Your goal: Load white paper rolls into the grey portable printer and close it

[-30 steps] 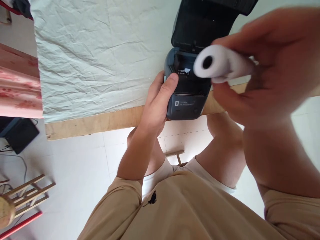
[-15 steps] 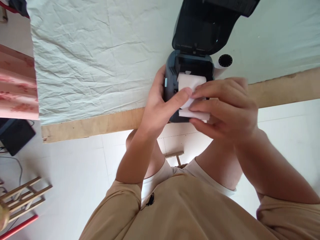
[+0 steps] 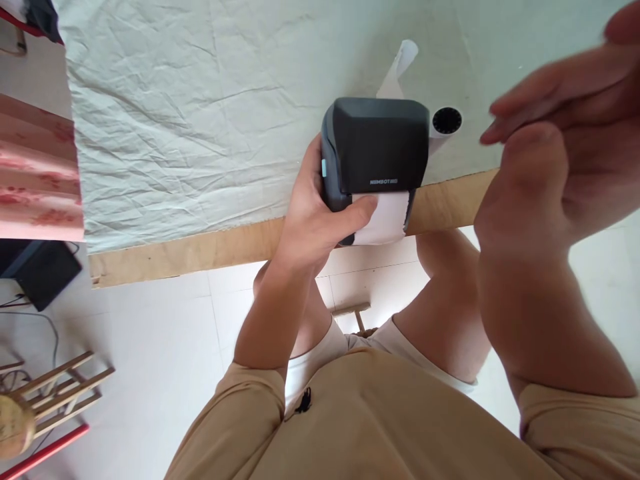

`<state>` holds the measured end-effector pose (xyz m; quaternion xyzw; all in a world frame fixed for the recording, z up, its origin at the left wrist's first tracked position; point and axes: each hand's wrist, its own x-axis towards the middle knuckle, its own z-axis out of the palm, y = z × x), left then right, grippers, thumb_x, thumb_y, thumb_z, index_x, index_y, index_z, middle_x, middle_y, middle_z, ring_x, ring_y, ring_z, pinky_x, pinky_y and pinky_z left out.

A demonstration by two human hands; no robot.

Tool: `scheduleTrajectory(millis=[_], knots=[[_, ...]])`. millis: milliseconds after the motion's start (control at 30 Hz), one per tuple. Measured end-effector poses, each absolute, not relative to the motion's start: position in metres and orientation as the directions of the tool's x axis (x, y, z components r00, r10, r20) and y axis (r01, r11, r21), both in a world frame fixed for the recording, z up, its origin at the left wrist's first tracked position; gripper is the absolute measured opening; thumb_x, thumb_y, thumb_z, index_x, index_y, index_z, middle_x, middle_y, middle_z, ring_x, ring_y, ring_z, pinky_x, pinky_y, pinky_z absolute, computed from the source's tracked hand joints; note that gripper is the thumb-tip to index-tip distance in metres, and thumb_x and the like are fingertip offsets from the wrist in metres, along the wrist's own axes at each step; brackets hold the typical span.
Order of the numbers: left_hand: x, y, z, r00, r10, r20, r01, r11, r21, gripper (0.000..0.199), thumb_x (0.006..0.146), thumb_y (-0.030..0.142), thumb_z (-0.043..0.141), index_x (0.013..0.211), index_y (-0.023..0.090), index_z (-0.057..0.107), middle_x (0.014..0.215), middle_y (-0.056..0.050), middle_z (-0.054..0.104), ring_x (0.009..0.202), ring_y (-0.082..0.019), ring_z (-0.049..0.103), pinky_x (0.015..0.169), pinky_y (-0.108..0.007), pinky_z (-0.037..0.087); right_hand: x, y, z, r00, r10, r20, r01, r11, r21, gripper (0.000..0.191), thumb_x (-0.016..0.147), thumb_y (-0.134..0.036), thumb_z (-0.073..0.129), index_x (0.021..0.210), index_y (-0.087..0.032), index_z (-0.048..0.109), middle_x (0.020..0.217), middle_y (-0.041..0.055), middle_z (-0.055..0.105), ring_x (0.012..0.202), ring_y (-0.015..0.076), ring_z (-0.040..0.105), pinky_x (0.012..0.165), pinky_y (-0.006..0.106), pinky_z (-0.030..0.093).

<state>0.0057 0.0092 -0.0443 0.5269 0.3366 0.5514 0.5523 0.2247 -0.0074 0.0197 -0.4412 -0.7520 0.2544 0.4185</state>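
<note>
A dark label printer point(image 3: 383, 143) stands near the table's front edge with its lid down. White label paper point(image 3: 385, 217) comes out below the lid and hangs over the front of the printer. My left hand point(image 3: 320, 217) grips the printer's left side, and its thumb presses on the paper. To the right, my right hand point(image 3: 560, 140) is raised off the printer with fingers stretched out and nothing visible in it. A white paper roll point(image 3: 447, 121) with a black core is right beside the printer. Behind the printer lies a curled white strip point(image 3: 400, 67).
A pale green cloth point(image 3: 200, 120) covers the table, whose bare wooden edge point(image 3: 190, 243) runs along the front. Wooden stools point(image 3: 65, 393), a red bar point(image 3: 55, 447) and a black box point(image 3: 45, 273) with cables are on the floor at left.
The printer's lid has swung down from raised to shut. My right hand has let go of the paper and moved right and up. My left hand still holds the printer.
</note>
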Motion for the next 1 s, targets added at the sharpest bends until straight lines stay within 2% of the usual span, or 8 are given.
scheduleTrajectory(millis=[133,200,333,500,700,800,933,1000], knots=[[0.004,0.002,-0.030,0.186,0.949,0.253,-0.345,-0.178,0.921,0.062,0.071,0.054,0.098,0.122,0.033,0.069,0.105,0.000,0.071,0.095,-0.017,0.072,0.080,-0.028,0.061,0.201,-0.007,0.017,-0.226,0.912,0.344,0.362,0.406,-0.839,0.037,0.091,-0.065,0.080,0.098,-0.031,0.070,0.080,0.0036,0.064,0.091,0.0289,0.070,0.065,0.040,0.055],[0.005,-0.005,-0.020,0.197,0.977,0.079,-0.315,-0.013,0.949,0.056,0.079,0.056,0.094,0.122,0.033,0.068,0.115,-0.002,0.070,0.112,-0.021,0.072,0.094,-0.033,0.062,0.197,-0.007,0.010,-0.203,0.926,0.319,0.320,0.371,-0.872,0.041,0.089,-0.066,0.082,0.087,-0.028,0.066,0.073,0.0022,0.058,0.079,0.0242,0.066,0.060,0.037,0.050],[0.007,-0.011,-0.012,0.183,0.982,0.044,-0.352,0.024,0.936,0.041,0.092,0.064,0.078,0.119,0.035,0.070,0.109,-0.002,0.071,0.110,-0.023,0.075,0.087,-0.034,0.062,0.202,-0.008,-0.001,-0.105,0.936,0.337,0.242,0.353,-0.904,0.062,0.093,-0.068,0.078,0.066,-0.022,0.046,0.059,-0.0015,0.041,0.054,0.0111,0.038,0.047,0.031,0.028],[0.010,-0.012,-0.008,0.255,0.966,0.041,-0.414,0.071,0.908,0.033,0.096,0.053,0.077,0.121,0.031,0.072,0.111,-0.002,0.072,0.112,-0.021,0.071,0.098,-0.034,0.058,0.205,-0.011,-0.003,-0.109,0.959,0.260,0.199,0.277,-0.940,0.065,0.086,-0.067,0.085,0.064,-0.022,0.044,0.056,-0.0034,0.043,0.050,0.0086,0.037,0.045,0.030,0.022],[0.016,-0.021,0.014,0.153,0.988,-0.032,-0.475,0.102,0.874,0.022,0.097,0.042,0.080,0.110,0.025,0.072,0.099,0.001,0.068,0.097,-0.013,0.067,0.086,-0.027,0.053,0.205,-0.010,0.004,-0.116,0.967,0.227,0.223,0.248,-0.943,0.072,0.083,-0.071,0.086,0.060,-0.022,0.039,0.055,-0.0040,0.038,0.052,0.0086,0.033,0.047,0.031,0.024],[0.013,-0.026,0.033,0.305,0.947,-0.101,-0.441,0.234,0.866,0.022,0.098,0.028,0.079,0.114,0.019,0.067,0.106,-0.002,0.065,0.108,-0.013,0.063,0.093,-0.027,0.051,0.209,-0.007,0.003,-0.175,0.952,0.252,0.219,0.287,-0.933,0.076,0.083,-0.081,0.080,0.060,-0.022,0.039,0.055,-0.0040,0.037,0.053,0.0078,0.030,0.049,0.030,0.022],[0.015,-0.025,0.029,0.196,0.971,-0.140,-0.364,0.205,0.909,0.026,0.097,0.040,0.080,0.106,0.020,0.065,0.100,-0.001,0.062,0.100,-0.014,0.060,0.093,-0.031,0.053,0.213,-0.003,0.000,-0.170,0.960,0.224,0.242,0.261,-0.934,0.078,0.082,-0.087,0.076,0.059,-0.021,0.042,0.054,-0.0034,0.040,0.054,0.0072,0.033,0.052,0.030,0.020],[0.019,-0.020,0.015,0.212,0.977,0.017,-0.439,0.079,0.895,0.033,0.084,0.048,0.090,0.103,0.027,0.073,0.096,-0.003,0.070,0.097,-0.020,0.065,0.081,-0.036,0.058,0.212,-0.002,-0.001,-0.150,0.958,0.243,0.227,0.273,-0.935,0.080,0.079,-0.092,0.075,0.056,-0.021,0.044,0.052,-0.0027,0.041,0.053,0.0075,0.032,0.052,0.032,0.017]])
